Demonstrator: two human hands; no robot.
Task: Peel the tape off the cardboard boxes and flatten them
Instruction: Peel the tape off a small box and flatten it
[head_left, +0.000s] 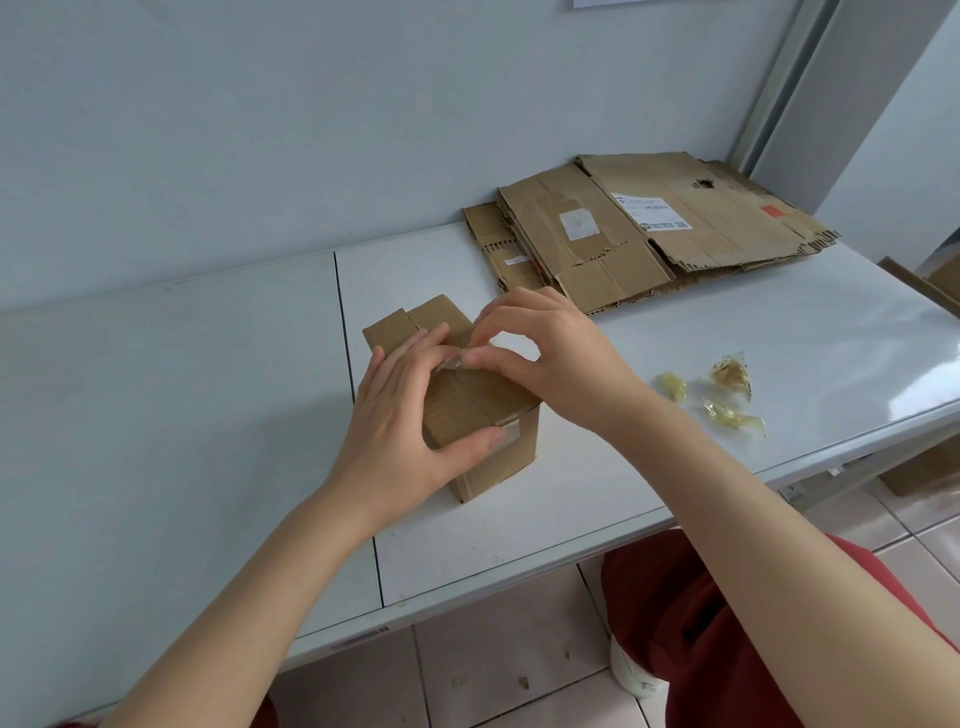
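Observation:
A small brown cardboard box (485, 447) stands on the white table (182, 415), its far flaps raised. My left hand (400, 421) grips the box from the left, thumb on the near top corner and fingers over the top. My right hand (550, 364) pinches a strip of clear tape (451, 364) at the middle of the box top. A piece of tape still clings to the near corner under my left thumb.
A stack of flattened cardboard boxes (649, 228) lies at the back right by the wall. Three crumpled balls of peeled tape (727, 389) sit on the table right of my hands. Another box (930, 283) shows at the right edge.

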